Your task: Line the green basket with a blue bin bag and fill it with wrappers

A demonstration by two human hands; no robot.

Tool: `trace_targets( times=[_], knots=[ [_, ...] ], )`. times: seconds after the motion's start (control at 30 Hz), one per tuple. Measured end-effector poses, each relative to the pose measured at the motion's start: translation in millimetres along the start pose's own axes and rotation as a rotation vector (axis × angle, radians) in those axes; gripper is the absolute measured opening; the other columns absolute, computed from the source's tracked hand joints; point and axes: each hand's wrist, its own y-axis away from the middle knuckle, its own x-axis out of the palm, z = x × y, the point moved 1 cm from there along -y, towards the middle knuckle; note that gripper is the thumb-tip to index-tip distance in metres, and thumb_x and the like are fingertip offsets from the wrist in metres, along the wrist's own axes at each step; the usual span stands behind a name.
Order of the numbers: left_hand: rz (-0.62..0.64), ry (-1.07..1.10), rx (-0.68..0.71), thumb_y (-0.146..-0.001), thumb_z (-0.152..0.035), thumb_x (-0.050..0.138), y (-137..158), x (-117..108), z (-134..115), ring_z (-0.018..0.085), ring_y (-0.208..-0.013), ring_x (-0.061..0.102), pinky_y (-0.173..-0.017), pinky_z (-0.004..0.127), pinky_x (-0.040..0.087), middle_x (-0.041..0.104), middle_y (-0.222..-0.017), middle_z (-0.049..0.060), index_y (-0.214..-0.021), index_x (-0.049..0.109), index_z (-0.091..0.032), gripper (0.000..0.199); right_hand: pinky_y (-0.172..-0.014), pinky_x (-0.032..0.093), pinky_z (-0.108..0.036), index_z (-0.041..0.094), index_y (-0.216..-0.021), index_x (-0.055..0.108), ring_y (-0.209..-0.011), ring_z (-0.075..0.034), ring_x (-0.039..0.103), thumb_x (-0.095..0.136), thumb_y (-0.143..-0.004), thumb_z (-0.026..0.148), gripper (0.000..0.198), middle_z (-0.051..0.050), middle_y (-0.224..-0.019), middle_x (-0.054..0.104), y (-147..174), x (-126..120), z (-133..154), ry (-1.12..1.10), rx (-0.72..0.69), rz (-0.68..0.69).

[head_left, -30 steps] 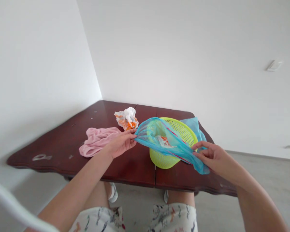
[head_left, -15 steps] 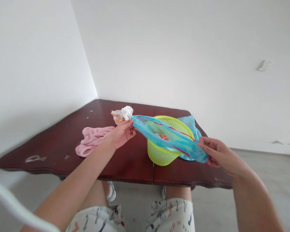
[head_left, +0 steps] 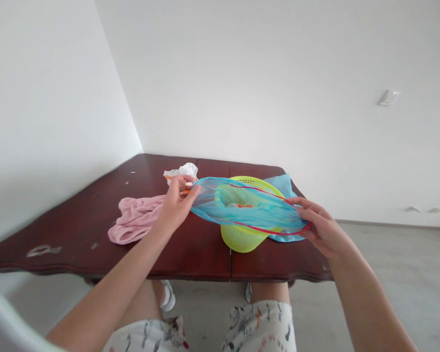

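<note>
A thin see-through blue plastic bag (head_left: 205, 200) with a red drawstring is stretched sideways between my two hands. My left hand (head_left: 176, 200) is closed on its left end, and my right hand (head_left: 317, 222) grips the right end with thumb and fingers. Beneath the bag stands a yellow-green plastic basket (head_left: 242, 240) with a perforated wall. Something orange and white (head_left: 244, 206) shows in the bag's opening, at the basket's mouth; its kind I cannot make out. The basket's middle is partly covered by the bag.
Left on the dark red wooden table (head_left: 190, 261) lies a pink cloth (head_left: 137, 220). A crumpled white and orange plastic wrapper (head_left: 188, 169) is behind my left hand. Another light blue plastic sheet or bag (head_left: 281, 184) lies behind and right of the basket. White walls border the table.
My left hand has turned and shifted left, and my right hand has moved slightly left and up. The bag now lies more level, its mouth opened wider. The view has shifted slightly.
</note>
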Motion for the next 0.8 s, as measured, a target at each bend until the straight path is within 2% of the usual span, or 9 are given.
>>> trace_targets(
  times=[0.07, 0.1, 0.2, 0.27, 0.33, 0.43, 0.53, 0.67, 0.8],
  knots=[
    [0.039, -0.295, 0.353, -0.107, -0.041, 0.088, 22, 12, -25, 0.028, -0.13, 0.073, -0.114, 0.043, 0.058, 0.076, -0.141, 0.011, -0.133, 0.069, -0.026, 0.036, -0.036, 0.029, -0.018, 0.022, -0.117, 0.084, -0.043, -0.006, 0.041, 0.101, -0.083, 0.045, 0.044, 0.006, -0.065, 0.063, 0, 5, -2, 0.006, -0.001, -0.003],
    [0.167, -0.415, 0.481, -0.11, -0.041, 0.084, 35, 21, -37, 0.031, -0.137, 0.071, -0.121, 0.049, 0.054, 0.076, -0.143, 0.012, -0.134, 0.07, -0.027, 0.031, -0.037, 0.034, -0.019, 0.022, -0.118, 0.085, -0.044, -0.007, 0.045, 0.101, -0.084, 0.045, 0.045, 0.004, -0.067, 0.067, 0, 7, -2, 0.003, 0.002, -0.001],
    [0.599, -0.646, 0.685, -0.112, -0.049, 0.084, 68, 53, -59, 0.034, -0.132, 0.072, -0.117, 0.052, 0.049, 0.08, -0.139, 0.01, -0.136, 0.072, -0.028, 0.035, -0.046, 0.051, -0.024, 0.022, -0.124, 0.086, -0.052, -0.013, 0.062, 0.102, -0.082, 0.044, 0.05, -0.001, -0.078, 0.079, -2, 15, -3, -0.026, 0.023, 0.019],
    [0.686, -0.722, 0.751, -0.115, -0.045, 0.079, 80, 71, -60, 0.032, -0.122, 0.073, -0.108, 0.05, 0.049, 0.082, -0.131, 0.008, -0.133, 0.074, -0.026, 0.026, -0.051, 0.057, -0.025, 0.022, -0.123, 0.086, -0.057, -0.015, 0.069, 0.104, -0.078, 0.043, 0.052, -0.002, -0.082, 0.082, -3, 20, -1, -0.05, 0.049, 0.023],
    [0.668, -0.755, 0.79, -0.12, -0.032, 0.071, 84, 83, -53, 0.03, -0.114, 0.072, -0.103, 0.048, 0.048, 0.082, -0.123, 0.007, -0.125, 0.077, -0.025, 0.011, -0.049, 0.055, -0.024, 0.023, -0.119, 0.086, -0.055, -0.014, 0.067, 0.104, -0.074, 0.039, 0.051, -0.001, -0.081, 0.081, -3, 24, 1, -0.064, 0.073, 0.002],
    [0.632, -0.755, 0.801, -0.12, -0.021, 0.066, 82, 86, -43, 0.029, -0.111, 0.07, -0.1, 0.046, 0.048, 0.081, -0.119, 0.007, -0.121, 0.079, -0.023, 0.014, -0.037, 0.036, -0.02, 0.023, -0.109, 0.085, -0.047, -0.009, 0.052, 0.1, -0.071, 0.035, 0.042, 0.002, -0.079, 0.076, -1, 26, 3, -0.084, 0.084, -0.027],
    [0.61, -0.732, 0.833, -0.121, -0.02, 0.061, 82, 79, -43, 0.028, -0.11, 0.071, -0.099, 0.045, 0.048, 0.082, -0.118, 0.007, -0.127, 0.08, -0.023, 0.02, -0.036, 0.019, -0.02, 0.025, -0.103, 0.08, -0.044, -0.006, 0.035, 0.094, -0.076, 0.034, 0.032, 0.006, -0.074, 0.066, 0, 23, 4, -0.16, 0.075, 0.017],
    [0.592, -0.709, 0.88, -0.121, -0.015, 0.059, 84, 66, -48, 0.026, -0.108, 0.074, -0.104, 0.044, 0.048, 0.086, -0.112, 0.004, -0.145, 0.077, -0.025, 0.032, -0.043, 0.029, -0.021, 0.029, -0.101, 0.075, -0.047, -0.008, 0.029, 0.092, -0.083, 0.031, 0.025, 0.01, -0.067, 0.052, -2, 14, 3, -0.293, 0.036, 0.019],
    [0.52, -0.681, 0.9, -0.119, -0.01, 0.06, 84, 53, -48, 0.024, -0.108, 0.077, -0.109, 0.043, 0.049, 0.088, -0.112, 0.002, -0.156, 0.071, -0.029, 0.043, -0.058, 0.051, -0.028, 0.028, -0.091, 0.072, -0.06, -0.015, 0.051, 0.086, -0.083, 0.028, 0.016, 0.004, -0.072, 0.059, -4, 10, 7, -0.331, -0.026, 0.041]
  ],
)
